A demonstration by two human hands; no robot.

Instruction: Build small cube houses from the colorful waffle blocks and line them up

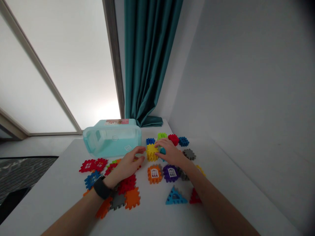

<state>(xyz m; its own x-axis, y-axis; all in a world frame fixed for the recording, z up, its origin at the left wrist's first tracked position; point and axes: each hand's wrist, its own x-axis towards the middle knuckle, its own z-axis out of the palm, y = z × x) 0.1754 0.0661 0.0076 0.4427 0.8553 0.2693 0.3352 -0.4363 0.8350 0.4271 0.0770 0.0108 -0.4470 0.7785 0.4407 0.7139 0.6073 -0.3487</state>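
A stack of yellow notched-edge building tiles [152, 152] stands upright near the middle of the white table. My right hand [169, 152] reaches it from the right, thumb and index fingertips at its front and back right corners. A teal piece [162, 151] shows in the gap under that hand. Just left of the stack, my left hand [131, 161], with a dark watch on the wrist, is open, fingers apart and holding nothing. In front lie an orange window tile [155, 174] and a purple window tile [171, 173].
A clear teal box [112, 141] lies at the back left. Red [88, 166], blue [92, 179], grey and orange tiles [132, 198] spread under my left arm. Triangles, one blue [175, 196], lie near the front. Behind are a blue tile [183, 141] and a curtain [150, 59]; a wall stands right.
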